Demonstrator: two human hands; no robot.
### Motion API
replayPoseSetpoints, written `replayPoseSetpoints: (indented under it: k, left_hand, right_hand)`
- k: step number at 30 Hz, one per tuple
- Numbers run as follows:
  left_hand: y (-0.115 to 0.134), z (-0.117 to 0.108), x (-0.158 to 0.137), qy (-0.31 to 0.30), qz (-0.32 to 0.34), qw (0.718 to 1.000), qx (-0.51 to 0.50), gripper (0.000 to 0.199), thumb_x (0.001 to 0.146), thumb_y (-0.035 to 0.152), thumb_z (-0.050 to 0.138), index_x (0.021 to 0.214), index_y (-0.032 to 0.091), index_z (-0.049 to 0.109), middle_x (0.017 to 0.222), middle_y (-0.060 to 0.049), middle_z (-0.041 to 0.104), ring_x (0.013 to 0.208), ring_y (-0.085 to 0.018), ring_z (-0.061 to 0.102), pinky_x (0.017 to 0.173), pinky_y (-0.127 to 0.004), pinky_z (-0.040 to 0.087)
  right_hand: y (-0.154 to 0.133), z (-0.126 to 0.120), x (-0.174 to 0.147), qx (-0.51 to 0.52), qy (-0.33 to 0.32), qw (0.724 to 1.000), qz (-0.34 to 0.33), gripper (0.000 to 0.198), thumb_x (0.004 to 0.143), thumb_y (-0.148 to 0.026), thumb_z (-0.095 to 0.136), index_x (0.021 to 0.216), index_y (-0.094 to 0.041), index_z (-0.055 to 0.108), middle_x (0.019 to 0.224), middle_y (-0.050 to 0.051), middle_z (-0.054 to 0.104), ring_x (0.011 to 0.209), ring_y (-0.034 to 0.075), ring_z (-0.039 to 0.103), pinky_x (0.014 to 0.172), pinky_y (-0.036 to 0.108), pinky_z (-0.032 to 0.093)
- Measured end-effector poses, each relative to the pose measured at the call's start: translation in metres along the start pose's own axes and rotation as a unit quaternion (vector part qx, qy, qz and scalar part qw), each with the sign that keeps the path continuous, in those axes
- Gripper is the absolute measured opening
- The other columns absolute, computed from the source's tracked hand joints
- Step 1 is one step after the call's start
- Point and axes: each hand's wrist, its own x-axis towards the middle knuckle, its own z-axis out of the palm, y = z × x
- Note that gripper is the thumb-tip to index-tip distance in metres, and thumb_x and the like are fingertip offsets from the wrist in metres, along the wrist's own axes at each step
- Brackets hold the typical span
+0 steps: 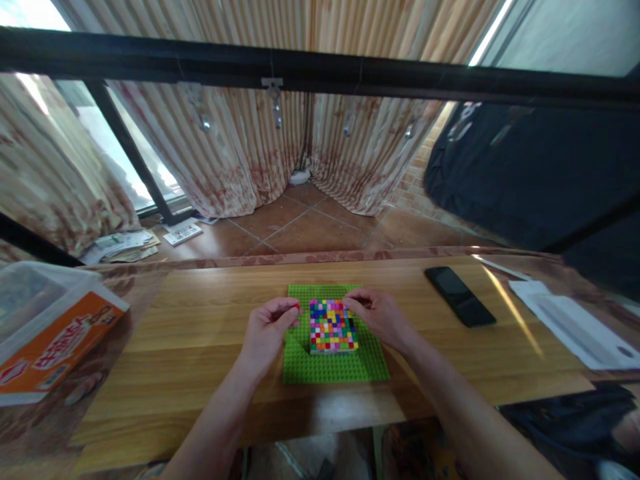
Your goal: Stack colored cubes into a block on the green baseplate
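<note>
A green studded baseplate (336,375) lies on the wooden table. On it sits a square block of small multicoloured bricks (333,327), its top a patchwork of red, yellow, blue, pink, white and green. To the left of the block, my left hand (267,327) pinches a small red brick (298,307) between thumb and forefinger. My right hand (377,313) is at the block's far right corner, fingertips closed together over the top bricks. Whatever those fingertips may hold is hidden or too small to make out.
A black phone (460,297) lies on the wooden table (200,347) to the right. Beyond the left edge stands an orange-labelled plastic box (60,340). White sheet-like items (575,323) lie at the right. A dark bar (320,70) crosses the view before the curtains (240,153).
</note>
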Motion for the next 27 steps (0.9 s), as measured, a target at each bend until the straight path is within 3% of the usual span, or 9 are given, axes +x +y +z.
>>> replayPoseSetpoints:
  k: [11,14,18,22,27]
  left_hand:
    - [-0.006,0.000,-0.002,-0.019,0.032,0.999,0.008,0.024,0.059,0.029,0.082,0.078,0.017,0.076,0.077,-0.002,0.074,0.067,-0.011,0.063,0.066,-0.023,0.052]
    - [-0.007,-0.001,-0.002,-0.025,0.038,0.999,0.012,0.020,0.061,0.027,0.081,0.078,0.018,0.077,0.075,-0.001,0.074,0.067,-0.011,0.062,0.067,-0.022,0.051]
    - [-0.006,-0.001,-0.002,-0.043,0.043,0.998,0.014,0.018,0.064,0.026,0.079,0.080,0.018,0.077,0.073,-0.001,0.073,0.066,-0.011,0.062,0.065,-0.021,0.050]
    - [-0.004,0.001,-0.004,-0.058,0.061,0.996,0.008,0.018,0.066,0.025,0.078,0.081,0.017,0.076,0.073,0.000,0.072,0.062,-0.010,0.061,0.063,-0.021,0.050]
    - [-0.003,0.003,-0.005,-0.070,0.071,0.995,-0.008,0.016,0.065,0.024,0.079,0.078,0.016,0.073,0.069,0.000,0.070,0.060,-0.009,0.060,0.060,-0.021,0.050]
  right_hand:
    - [-0.003,-0.001,-0.001,-0.007,-0.004,1.000,-0.003,0.025,0.084,-0.040,0.055,0.080,-0.019,0.070,0.080,0.002,0.070,0.075,0.014,0.062,0.068,0.026,0.044]
    - [-0.004,-0.002,-0.002,-0.012,0.021,1.000,-0.019,0.028,0.088,-0.040,0.052,0.081,-0.019,0.069,0.079,0.002,0.069,0.075,0.014,0.061,0.069,0.027,0.044]
    - [-0.015,0.000,-0.008,-0.028,0.089,0.991,-0.092,0.025,0.091,-0.036,0.050,0.084,-0.020,0.068,0.084,0.003,0.068,0.081,0.014,0.061,0.076,0.028,0.046]
    - [-0.030,0.011,-0.015,-0.021,0.106,0.978,-0.176,0.018,0.090,-0.032,0.054,0.088,-0.022,0.069,0.091,0.004,0.068,0.090,0.015,0.061,0.084,0.030,0.048]
    - [-0.043,0.026,-0.019,-0.039,0.103,0.974,-0.197,0.015,0.088,-0.031,0.058,0.092,-0.023,0.071,0.097,0.005,0.068,0.094,0.017,0.061,0.087,0.034,0.048]
